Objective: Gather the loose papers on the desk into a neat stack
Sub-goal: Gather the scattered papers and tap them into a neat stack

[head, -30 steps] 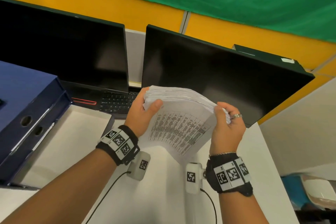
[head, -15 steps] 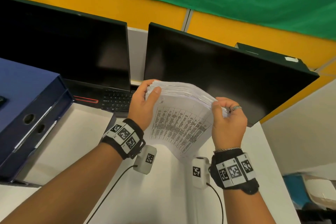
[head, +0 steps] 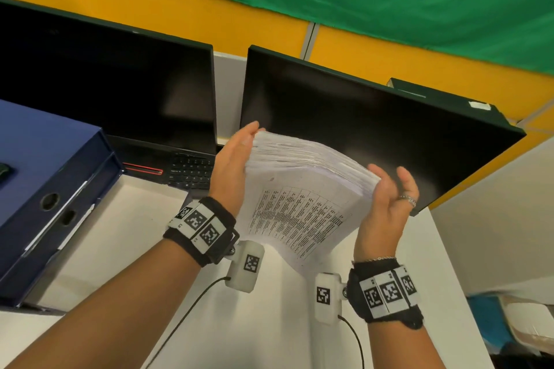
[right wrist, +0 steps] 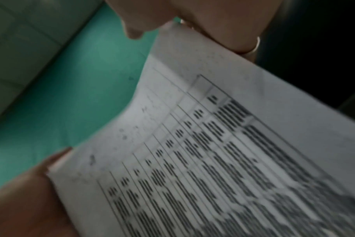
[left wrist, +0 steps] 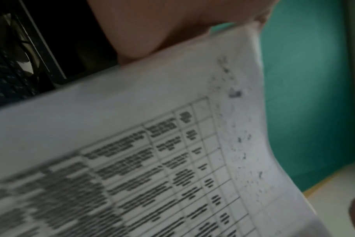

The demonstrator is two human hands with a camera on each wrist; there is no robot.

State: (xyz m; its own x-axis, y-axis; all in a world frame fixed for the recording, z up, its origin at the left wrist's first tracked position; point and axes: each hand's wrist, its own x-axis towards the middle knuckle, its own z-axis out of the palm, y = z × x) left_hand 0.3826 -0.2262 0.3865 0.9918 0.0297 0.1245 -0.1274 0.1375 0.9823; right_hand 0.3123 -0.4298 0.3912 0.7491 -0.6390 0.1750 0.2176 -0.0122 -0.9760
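Thick stack of white printed paper sheets (head: 302,189) stood on edge above the white desk (head: 269,323), flat open left hand (head: 232,171) and right hand (head: 386,207) pressed against its sides, gripping nothing, before two dark monitors (head: 344,126)

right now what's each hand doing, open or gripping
Left hand: open, flat palm pressed against the left edge of the paper stack.
Right hand: open, fingers spread, palm against the stack's right edge.
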